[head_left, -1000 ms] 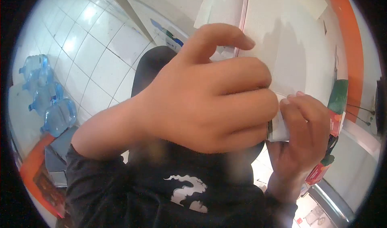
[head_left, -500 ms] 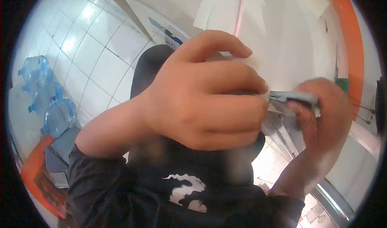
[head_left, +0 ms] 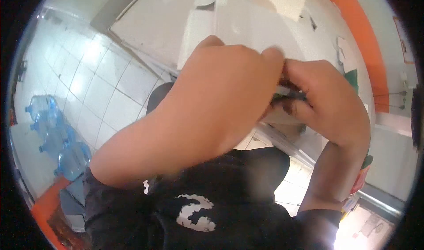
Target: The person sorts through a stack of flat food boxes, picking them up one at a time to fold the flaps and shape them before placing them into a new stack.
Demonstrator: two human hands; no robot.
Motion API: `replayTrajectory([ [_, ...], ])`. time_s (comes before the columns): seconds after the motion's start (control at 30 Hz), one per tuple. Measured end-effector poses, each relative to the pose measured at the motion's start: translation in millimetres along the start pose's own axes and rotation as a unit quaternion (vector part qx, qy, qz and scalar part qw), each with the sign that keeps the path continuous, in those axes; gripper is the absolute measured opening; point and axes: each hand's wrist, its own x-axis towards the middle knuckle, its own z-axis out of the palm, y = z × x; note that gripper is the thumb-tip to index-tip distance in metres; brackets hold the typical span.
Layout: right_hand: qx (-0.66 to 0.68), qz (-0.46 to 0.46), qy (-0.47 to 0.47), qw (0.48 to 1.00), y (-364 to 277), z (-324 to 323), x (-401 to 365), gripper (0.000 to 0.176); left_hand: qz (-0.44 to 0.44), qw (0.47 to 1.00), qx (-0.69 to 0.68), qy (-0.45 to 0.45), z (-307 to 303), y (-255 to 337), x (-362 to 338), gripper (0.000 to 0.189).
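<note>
In the head view, my left hand [head_left: 229, 88] is raised close to the camera with its back toward me. Its fingers curl away behind it and are mostly hidden. My right hand [head_left: 329, 102] faces it, thumb and fingers closed around a small dark item [head_left: 289, 94] with a pale part. Only a sliver of that item shows between the two hands, so I cannot tell its kind. The left knuckles overlap the right fingertips in this view. Beneath the hands, white paper [head_left: 245, 26] lies on a pale table.
Cream paper [head_left: 282, 4] lies farther back on the table, near an orange band [head_left: 355, 38] along its far side. Several blue water jugs [head_left: 73, 159] stand at the left beside white floor tiles [head_left: 106, 95]. A grey box [head_left: 73, 203] sits at lower left.
My left hand has turned and its fingers have gone out of sight. The right hand has moved left toward it, and the grey-silver item it held is now mostly covered. The view has shifted.
</note>
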Motion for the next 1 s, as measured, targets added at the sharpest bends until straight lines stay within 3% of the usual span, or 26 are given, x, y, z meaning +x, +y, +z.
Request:
replayTrajectory([
  [0.1, -0.044, 0.040, -0.006, 0.998, -1, -16, -24, 0.030, 0.051, 0.996, 0.062, -0.028, -2, 1, 1, 0.044],
  [0.27, 0.061, 0.092, 0.045, 0.993, 22, -7, -44, 0.034, -0.010, 1.000, 0.024, -0.005, -2, 11, 5, 0.039],
  [0.37, 0.025, 0.069, 0.065, 0.995, 28, -6, -44, 0.037, -0.049, 0.998, -0.026, 0.035, 2, 20, 1, 0.038],
  [0.57, 0.066, 0.202, -0.091, 0.973, 36, -27, -19, 0.042, -0.086, 0.995, -0.017, 0.040, 6, 25, 3, 0.042],
  [0.67, -0.008, 0.201, -0.075, 0.977, 24, -28, -16, 0.045, -0.152, 0.988, 0.009, 0.016, -4, 32, 9, 0.050],
  [0.7, -0.016, 0.244, -0.091, 0.965, 20, -31, -12, 0.046, -0.184, 0.983, 0.019, 0.005, -8, 35, 13, 0.053],
  [0.77, -0.031, 0.329, -0.120, 0.936, 16, -35, -5, 0.050, -0.141, 0.987, 0.072, 0.041, -5, 26, 16, 0.060],
  [0.8, -0.080, 0.306, -0.102, 0.943, 17, -34, -4, 0.051, -0.118, 0.986, 0.098, 0.060, -4, 20, 17, 0.064],
  [0.9, -0.176, 0.255, -0.069, 0.948, 13, -28, -9, 0.049, -0.150, 0.981, 0.122, -0.018, -15, 12, 28, 0.066],
  [1.0, -0.181, 0.228, -0.075, 0.954, -4, -24, -3, 0.043, -0.131, 0.982, 0.135, -0.031, -15, 11, 26, 0.070],
])
